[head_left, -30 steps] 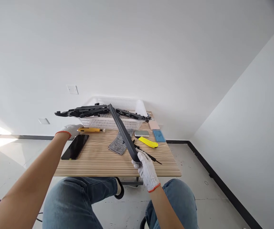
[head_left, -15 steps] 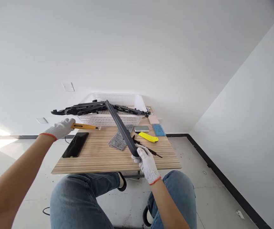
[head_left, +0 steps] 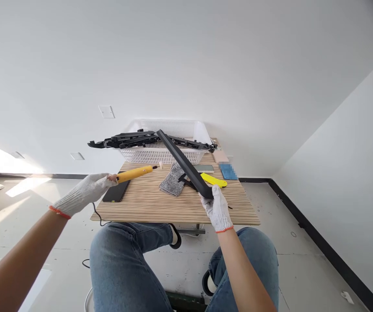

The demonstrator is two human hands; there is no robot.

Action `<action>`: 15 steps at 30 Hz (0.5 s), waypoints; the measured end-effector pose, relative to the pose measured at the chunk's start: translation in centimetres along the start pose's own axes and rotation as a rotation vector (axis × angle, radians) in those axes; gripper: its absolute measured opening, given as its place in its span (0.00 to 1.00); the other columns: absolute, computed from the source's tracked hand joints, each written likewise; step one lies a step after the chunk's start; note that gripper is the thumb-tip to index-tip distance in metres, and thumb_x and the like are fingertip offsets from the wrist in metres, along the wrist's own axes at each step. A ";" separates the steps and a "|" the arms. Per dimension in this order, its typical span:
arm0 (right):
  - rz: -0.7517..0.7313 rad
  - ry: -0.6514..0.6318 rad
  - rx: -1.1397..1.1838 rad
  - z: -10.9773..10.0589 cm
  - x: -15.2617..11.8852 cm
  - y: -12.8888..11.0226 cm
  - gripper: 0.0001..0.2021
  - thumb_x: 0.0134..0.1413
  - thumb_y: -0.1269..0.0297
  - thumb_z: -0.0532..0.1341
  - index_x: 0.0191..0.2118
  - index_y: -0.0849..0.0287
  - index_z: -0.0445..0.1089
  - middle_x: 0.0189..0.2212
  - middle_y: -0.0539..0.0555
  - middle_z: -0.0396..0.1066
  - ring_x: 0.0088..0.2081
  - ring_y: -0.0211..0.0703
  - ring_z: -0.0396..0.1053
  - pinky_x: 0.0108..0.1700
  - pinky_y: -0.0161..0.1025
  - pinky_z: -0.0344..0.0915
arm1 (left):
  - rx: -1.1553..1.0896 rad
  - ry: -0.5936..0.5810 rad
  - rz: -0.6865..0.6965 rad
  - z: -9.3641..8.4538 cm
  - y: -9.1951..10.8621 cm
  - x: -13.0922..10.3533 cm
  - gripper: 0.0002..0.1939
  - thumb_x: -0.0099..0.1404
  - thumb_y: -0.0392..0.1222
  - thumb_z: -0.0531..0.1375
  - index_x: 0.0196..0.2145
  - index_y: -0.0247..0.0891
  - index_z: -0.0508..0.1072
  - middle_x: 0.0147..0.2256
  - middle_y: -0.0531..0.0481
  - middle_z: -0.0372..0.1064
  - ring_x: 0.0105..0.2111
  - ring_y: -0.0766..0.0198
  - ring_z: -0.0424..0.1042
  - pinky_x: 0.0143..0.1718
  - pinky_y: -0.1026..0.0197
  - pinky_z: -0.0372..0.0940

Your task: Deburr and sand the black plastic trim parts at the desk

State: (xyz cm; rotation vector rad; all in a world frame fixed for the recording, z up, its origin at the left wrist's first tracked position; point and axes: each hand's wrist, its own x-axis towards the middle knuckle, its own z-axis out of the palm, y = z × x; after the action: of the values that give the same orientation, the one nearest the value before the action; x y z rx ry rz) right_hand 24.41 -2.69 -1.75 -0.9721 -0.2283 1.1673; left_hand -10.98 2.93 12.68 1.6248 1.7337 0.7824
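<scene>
In my gloved left hand [head_left: 87,193] is a yellow rotary tool [head_left: 134,173], with a small pale tip [head_left: 161,165] pointing right above the table. A dark cord hangs below that hand. My gloved right hand [head_left: 218,209] grips the lower end of a long black plastic trim strip [head_left: 184,164]. The strip slants up and left, its far end in front of the white basket [head_left: 173,156]. Beneath it lie a grey cloth [head_left: 172,181] and a slim black tool [head_left: 186,181], partly hidden by the strip.
More black plastic trim pieces [head_left: 131,139] lie across the basket and stick out past its left side. On the wooden table [head_left: 160,212] are a black tablet-like device [head_left: 116,193], a yellow utility knife [head_left: 215,180], a grey-green block [head_left: 204,168] and a blue item [head_left: 228,171].
The rotary tool has tilted tip-up and come closer to the strip, its tip moving right. My right hand has turned the strip slightly. The whole view has shifted left.
</scene>
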 end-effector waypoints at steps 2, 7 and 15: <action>-0.013 -0.013 -0.020 -0.1 0.2 0.1 0.25 0.42 0.43 0.77 0.39 0.56 0.74 0.29 0.52 0.78 0.25 0.39 0.73 0.24 0.33 0.73 | -0.122 -0.055 -0.087 1.5 1.2 0.2 0.17 0.59 0.53 0.65 0.25 0.41 0.65 0.16 0.60 0.50 0.17 0.70 0.47 0.19 0.66 0.41; -0.045 -0.089 -0.097 1.6 0.4 0.8 0.29 0.45 0.39 0.74 0.46 0.57 0.77 0.28 0.52 0.79 0.21 0.37 0.72 0.16 0.29 0.56 | -0.384 -0.026 -0.117 5.1 4.1 2.1 0.17 0.59 0.53 0.65 0.33 0.43 0.62 0.19 0.66 0.43 0.17 0.73 0.41 0.17 0.67 0.40; -0.295 -0.154 -0.046 7.5 -2.1 -0.6 0.22 0.45 0.45 0.73 0.39 0.57 0.76 0.38 0.56 0.81 0.31 0.43 0.79 0.19 0.30 0.64 | -0.397 0.064 -0.017 6.3 6.3 2.9 0.17 0.63 0.59 0.56 0.34 0.44 0.58 0.18 0.66 0.41 0.16 0.71 0.42 0.17 0.66 0.44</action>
State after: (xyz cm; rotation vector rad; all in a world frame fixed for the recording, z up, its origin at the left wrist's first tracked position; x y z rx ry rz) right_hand 19.35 -0.54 3.82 -0.8555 -0.5067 0.9688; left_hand -2.26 6.22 13.50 1.3269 1.5129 1.1007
